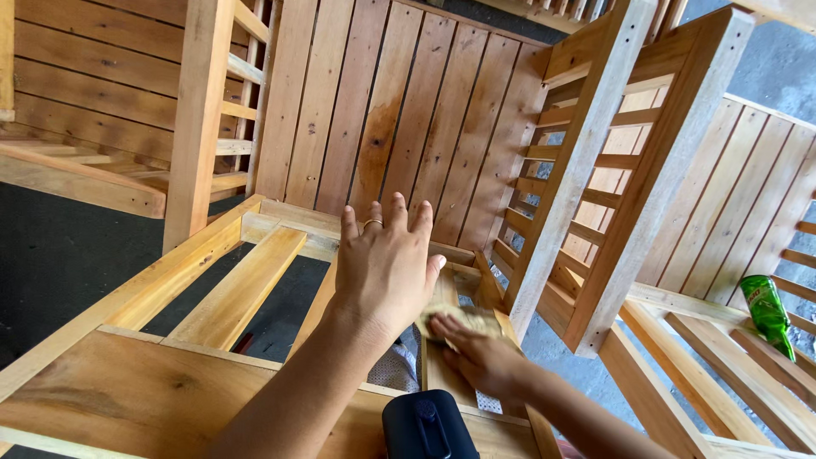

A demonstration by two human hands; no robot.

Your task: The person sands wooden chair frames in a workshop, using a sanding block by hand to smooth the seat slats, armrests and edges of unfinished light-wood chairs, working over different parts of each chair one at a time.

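On chair frame (212,280): right hand (480,357) pressing sandpaper (463,319); left hand (384,268) flat.

A person's left hand (387,263), ring on one finger, spreads flat over a slat of an unfinished wooden chair frame (212,280), while the right hand (476,357) presses a tan pad (459,319) against the near slat. A green bottle (767,313) lies on a slatted frame at right.

Open gaps btwn seat slats (242,285) left of left hand (384,268); slatted backrest (408,110) blocks ahead, armrest frame (586,170) walls off right side w/ narrow slots.
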